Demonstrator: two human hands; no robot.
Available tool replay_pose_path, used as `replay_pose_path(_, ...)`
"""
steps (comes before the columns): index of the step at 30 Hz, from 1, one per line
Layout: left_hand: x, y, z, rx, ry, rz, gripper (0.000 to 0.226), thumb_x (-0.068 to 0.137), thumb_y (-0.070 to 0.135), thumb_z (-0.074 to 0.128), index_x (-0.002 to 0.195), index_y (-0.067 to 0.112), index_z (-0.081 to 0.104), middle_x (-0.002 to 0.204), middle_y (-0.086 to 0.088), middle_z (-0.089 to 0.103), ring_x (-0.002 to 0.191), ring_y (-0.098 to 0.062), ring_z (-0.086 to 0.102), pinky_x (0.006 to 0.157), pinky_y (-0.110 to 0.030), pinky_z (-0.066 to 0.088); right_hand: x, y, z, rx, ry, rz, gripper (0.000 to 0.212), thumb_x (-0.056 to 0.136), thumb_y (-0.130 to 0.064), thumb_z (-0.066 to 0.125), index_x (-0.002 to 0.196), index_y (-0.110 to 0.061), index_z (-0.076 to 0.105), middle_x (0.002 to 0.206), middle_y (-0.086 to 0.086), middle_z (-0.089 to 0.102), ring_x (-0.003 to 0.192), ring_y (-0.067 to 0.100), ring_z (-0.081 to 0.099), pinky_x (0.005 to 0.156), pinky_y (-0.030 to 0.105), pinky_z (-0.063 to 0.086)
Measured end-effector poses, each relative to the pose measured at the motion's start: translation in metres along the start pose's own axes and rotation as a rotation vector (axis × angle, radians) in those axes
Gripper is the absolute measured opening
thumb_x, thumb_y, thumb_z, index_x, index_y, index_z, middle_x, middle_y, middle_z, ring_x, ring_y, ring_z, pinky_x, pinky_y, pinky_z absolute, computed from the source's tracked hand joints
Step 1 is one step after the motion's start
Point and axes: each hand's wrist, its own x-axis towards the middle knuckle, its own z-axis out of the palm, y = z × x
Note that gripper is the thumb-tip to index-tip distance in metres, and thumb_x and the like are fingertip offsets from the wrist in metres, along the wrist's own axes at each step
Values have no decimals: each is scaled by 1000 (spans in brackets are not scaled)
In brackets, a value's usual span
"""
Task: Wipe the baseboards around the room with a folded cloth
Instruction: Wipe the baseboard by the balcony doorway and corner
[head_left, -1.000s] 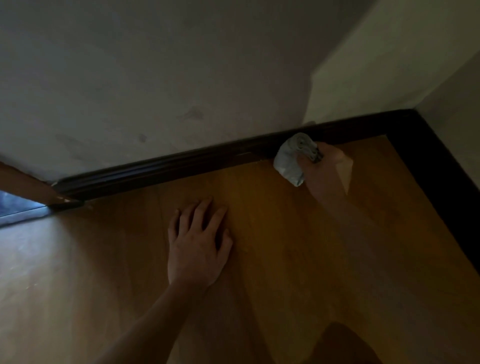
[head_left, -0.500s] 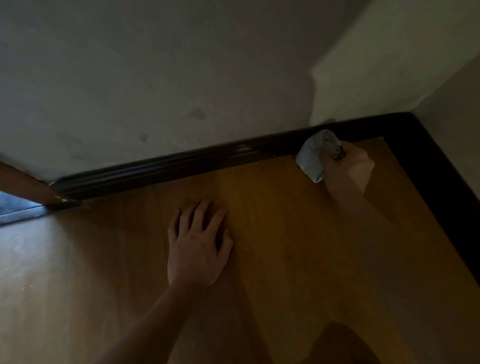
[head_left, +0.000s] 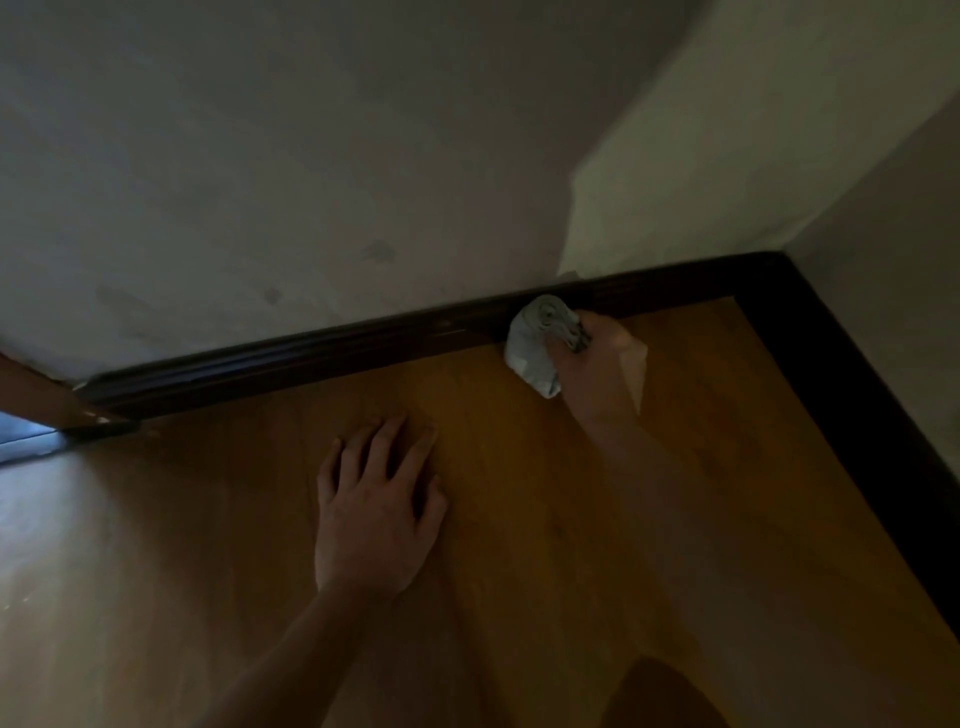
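A dark wooden baseboard (head_left: 322, 351) runs along the foot of the pale wall and turns at the corner into a second stretch (head_left: 852, 405) on the right. My right hand (head_left: 597, 369) grips a bunched light grey cloth (head_left: 535, 348) and presses it against the baseboard, a short way left of the corner. My left hand (head_left: 376, 512) lies flat on the wooden floor with fingers spread, apart from the baseboard and holding nothing.
The orange-brown wood floor (head_left: 519, 519) fills the lower view. At the far left a wooden door edge (head_left: 41, 400) meets the baseboard end, with a bright threshold below it. My knee (head_left: 665, 696) shows at the bottom. The room is dim.
My right hand slid the cloth right along the baseboard toward the corner, then back left. My left hand stayed planted on the floor.
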Motion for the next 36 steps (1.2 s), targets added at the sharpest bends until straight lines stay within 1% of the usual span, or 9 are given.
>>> replay_pose_path(4, 0, 0, 0, 8, -9, 1, 58, 97, 56, 34, 148, 33, 45, 156, -4, 40, 146, -28, 29, 119, -54, 21, 8, 15, -10, 22, 51, 147, 23, 93, -23, 68, 74, -10, 63, 76, 10, 66, 66, 19, 59, 54, 24, 39)
replay_pose_path(9, -1, -1, 0, 9, 4, 0, 57, 97, 56, 34, 148, 34, 45, 156, -3, 39, 145, -28, 29, 119, -55, 22, -10, -10, 11, 14, -4, -23, 18, 90, -22, 71, 79, -9, 68, 79, 3, 63, 66, 12, 54, 57, 23, 40)
replay_pose_path(11, -1, 0, 0, 0, 5, 3, 56, 97, 55, 35, 147, 33, 46, 156, -2, 39, 145, -28, 29, 119, -54, 21, -8, -11, 10, 1, -17, -21, 19, 90, -26, 72, 84, -8, 70, 83, 3, 64, 70, 12, 56, 59, 23, 43)
replay_pose_path(16, -2, -2, 0, -22, 19, 18, 55, 96, 53, 36, 145, 32, 51, 155, -3, 42, 144, -29, 33, 118, -54, 21, 16, 17, -16, -80, -84, -11, 19, 89, -29, 71, 82, -11, 68, 83, 11, 69, 74, 25, 63, 60, 31, 49)
replay_pose_path(21, 1, 2, -2, -46, 36, 14, 52, 96, 50, 38, 140, 30, 57, 150, -6, 47, 139, -31, 38, 115, -55, 24, 41, 43, -41, -153, -159, -13, 24, 89, -37, 69, 76, -21, 57, 81, 7, 66, 73, 24, 63, 59, 35, 51)
replay_pose_path(25, 12, 12, -7, -22, -35, 17, 53, 95, 53, 37, 140, 34, 56, 151, -5, 47, 140, -30, 39, 114, -59, 29, 50, 48, -53, -161, -230, 2, 24, 90, -36, 68, 75, -23, 55, 75, 0, 59, 71, 20, 60, 58, 27, 42)
replay_pose_path(28, 25, 25, -12, 0, -104, 28, 55, 94, 59, 36, 142, 38, 53, 153, -2, 46, 142, -28, 38, 112, -65, 31, 59, 49, -60, -202, -309, -6, 26, 92, -37, 65, 74, -21, 54, 72, -3, 55, 71, 19, 60, 57, 27, 40)
replay_pose_path(31, 32, 36, -11, 18, -152, 28, 60, 93, 67, 33, 144, 42, 49, 156, 0, 43, 144, -28, 36, 112, -69, 27, 71, 51, -71, -237, -372, -18, 25, 93, -38, 64, 77, -20, 56, 72, -3, 55, 72, 18, 57, 60, 28, 42)
replay_pose_path(36, 35, 46, -12, 14, -175, -9, 64, 92, 73, 30, 149, 46, 41, 159, 1, 39, 146, -29, 35, 112, -71, 24, 85, 73, -83, -154, -391, 23, 27, 91, -29, 69, 71, -26, 50, 67, -12, 50, 71, 14, 54, 53, 24, 33)
